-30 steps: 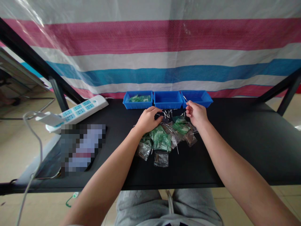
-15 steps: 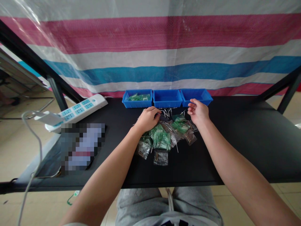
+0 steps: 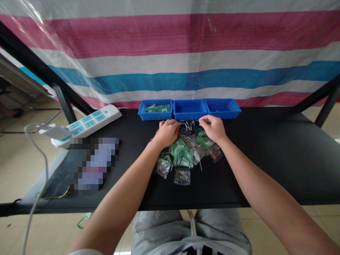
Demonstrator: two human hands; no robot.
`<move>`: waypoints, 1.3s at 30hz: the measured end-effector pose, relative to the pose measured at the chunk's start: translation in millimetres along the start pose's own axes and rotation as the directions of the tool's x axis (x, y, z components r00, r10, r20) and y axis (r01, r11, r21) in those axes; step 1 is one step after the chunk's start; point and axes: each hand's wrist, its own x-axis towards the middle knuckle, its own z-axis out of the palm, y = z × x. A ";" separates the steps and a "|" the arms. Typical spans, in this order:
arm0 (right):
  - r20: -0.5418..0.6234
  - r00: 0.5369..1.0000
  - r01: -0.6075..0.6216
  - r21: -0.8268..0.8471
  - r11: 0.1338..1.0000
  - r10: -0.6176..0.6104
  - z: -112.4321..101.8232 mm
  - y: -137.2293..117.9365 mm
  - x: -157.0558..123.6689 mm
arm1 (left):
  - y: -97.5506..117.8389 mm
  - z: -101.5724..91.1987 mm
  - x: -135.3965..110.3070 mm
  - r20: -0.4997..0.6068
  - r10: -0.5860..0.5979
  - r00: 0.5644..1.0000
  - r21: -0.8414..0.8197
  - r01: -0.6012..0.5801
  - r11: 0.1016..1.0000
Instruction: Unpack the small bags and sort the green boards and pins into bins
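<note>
Both of my hands rest on the black table (image 3: 265,156) over a scatter of small metal pins (image 3: 189,125) just in front of three blue bins. My left hand (image 3: 167,132) lies knuckles up with fingers curled down onto the pins; what it holds, if anything, is hidden. My right hand (image 3: 212,128) has its fingertips pinched together above the pins. Under and behind both hands lies a heap of small clear bags with green parts (image 3: 183,156). The left bin (image 3: 155,110) holds green parts, the middle bin (image 3: 189,109) looks empty, the right bin (image 3: 223,108) holds a few pins.
A white power strip (image 3: 89,124) with a cable lies at the back left of the table. A blurred flat object (image 3: 91,166) sits near the left front edge. Black frame bars slant at both sides. A striped tarp hangs behind the bins.
My right hand came back from the right bin, where its fingers were opened, and moved left and down to the pins with fingers pinched. My left hand barely shifted.
</note>
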 end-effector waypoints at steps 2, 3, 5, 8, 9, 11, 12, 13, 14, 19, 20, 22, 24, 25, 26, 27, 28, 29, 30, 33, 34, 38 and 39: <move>0.021 0.999 0.039 -0.074 0.996 -0.038 1.1 -1.1 -2.3 | 1.1 -0.3 -0.6 -0.014 -0.051 0.999 0.026 0.051 0.998; 0.029 0.998 0.049 -0.093 0.994 -0.047 1.5 -1.1 -2.8 | 1.7 -0.5 -1.0 -0.018 -0.071 0.997 0.035 0.071 0.997; 0.046 0.997 0.066 -0.121 0.990 -0.061 2.1 -0.8 -3.3 | 2.2 -0.4 -1.6 -0.017 -0.090 0.996 0.039 0.091 0.995; 0.079 0.994 0.087 -0.154 0.984 -0.076 2.6 -0.9 -3.8 | 1.2 1.0 -1.3 -0.024 -0.096 0.995 0.016 0.096 0.995; 0.093 0.992 0.095 -0.163 0.982 -0.081 2.8 -1.3 -4.1 | 0.5 1.4 -0.7 -0.027 -0.096 0.995 0.004 0.096 0.995; 0.121 0.989 0.110 -0.175 0.978 -0.089 3.2 -2.5 -4.9 | -0.9 1.5 1.2 -0.024 -0.101 0.995 -0.019 0.100 0.995; 0.134 0.987 0.116 -0.179 0.977 -0.092 3.4 -3.1 -5.3 | -1.5 1.1 2.4 -0.017 -0.108 0.994 -0.031 0.108 0.994; 0.145 0.985 0.121 -0.182 0.976 -0.095 3.6 -3.6 -5.6 | -2.0 0.5 3.5 -0.005 -0.122 0.993 -0.041 0.121 0.992; 0.156 0.983 0.127 -0.185 0.975 -0.099 3.8 -4.0 -5.9 | -2.3 -0.2 4.5 0.009 -0.140 0.990 -0.049 0.140 0.989; 0.187 0.975 0.156 -0.195 0.968 -0.120 4.5 -4.7 -6.8 | 0.1 -4.7 5.9 0.047 -0.167 0.985 -0.056 0.170 0.984; 0.191 0.974 0.162 -0.196 0.967 -0.124 4.4 -5.2 -7.0 | 1.4 -5.7 5.3 0.036 -0.153 0.988 -0.054 0.155 0.986; 0.194 0.972 0.170 -0.200 0.965 -0.131 3.8 -6.6 -7.2 | 4.6 -8.0 4.1 0.005 -0.118 0.993 -0.059 0.118 0.991; 0.197 0.970 0.180 -0.202 0.963 -0.140 3.0 -8.7 -7.2 | 7.5 -10.4 3.0 -0.037 -0.075 0.996 -0.086 0.071 0.994; 0.202 0.969 0.185 -0.202 0.962 -0.144 2.5 -9.9 -7.1 | 8.7 -11.6 2.6 -0.059 -0.051 0.997 -0.107 0.044 0.993; 0.213 0.966 0.190 -0.198 0.962 -0.147 2.1 -11.2 -7.1 | 9.7 -12.9 2.4 -0.080 -0.024 0.997 -0.127 0.014 0.992; 0.230 0.962 0.195 -0.187 0.963 -0.150 1.8 -12.4 -7.1 | 10.5 -14.1 2.2 -0.095 0.004 0.995 -0.143 -0.018 0.990; 0.251 0.956 0.197 -0.168 0.966 -0.151 1.4 -13.6 -7.1 | 11.2 -15.5 2.2 -0.105 0.033 0.994 -0.154 -0.049 0.987; 0.275 0.950 0.194 -0.142 0.971 -0.150 1.1 -14.8 -7.2 | 11.9 -16.9 2.1 -0.113 0.062 0.992 -0.160 -0.080 0.984; 0.297 0.943 0.191 -0.115 0.975 -0.149 0.9 -15.8 -7.3 | 12.7 -18.4 2.1 -0.120 0.090 0.989 -0.162 -0.109 0.981; 0.343 0.927 0.181 -0.054 0.982 -0.152 0.1 -18.1 -7.9 | 15.6 -22.9 1.9 -0.154 0.154 0.976 -0.160 -0.178 0.971; 0.354 0.923 0.180 -0.044 0.983 -0.153 -0.1 -18.6 -8.1 | 16.6 -24.1 1.8 -0.167 0.167 0.972 -0.160 -0.194 0.968; 0.355 0.924 0.157 -0.011 0.987 -0.143 -0.4 -19.9 -9.2 | 18.7 -25.7 1.3 -0.215 0.182 0.959 -0.179 -0.222 0.958; 0.345 0.928 0.151 0.001 0.989 -0.142 -0.4 -20.1 -9.5 | 18.8 -25.4 1.1 -0.224 0.180 0.958 -0.190 -0.224 0.956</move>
